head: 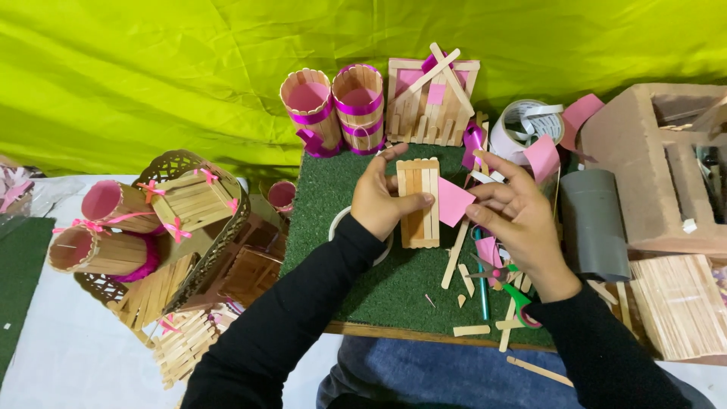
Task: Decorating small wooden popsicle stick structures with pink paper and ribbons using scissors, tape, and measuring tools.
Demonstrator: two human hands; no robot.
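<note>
Stick panel [419, 203], a flat raft of wooden craft sticks, is held above the green turf mat [318, 227] in the middle of the view. The left hand [382, 198] grasps it from the left, thumb across its face and the fingers behind. The right hand [515, 216] pinches a pink paper square [453, 201] between thumb and forefinger, and the square touches the panel's right edge.

Nearest the person, loose sticks [471, 330] lie at the front edge of the mat, with scissors [496, 274] and a teal pen [482, 284] under the right wrist. At the near left, on the desk [68, 356], stands a heap of stick-built pieces: 2 cups lined in pink [98, 227] on their sides and a small stick box [193, 198] with pink bows. At the right lie a stack of sticks [678, 303], a grey roll [594, 223] and a brown box [651, 163].

Farther back, at the mat's far edge, 2 upright stick cups with purple ribbon [333, 110] stand beside a stick house [432, 98]; a tape roll [526, 125] sits to its right. A yellow-green cloth [189, 68] fills the background.
</note>
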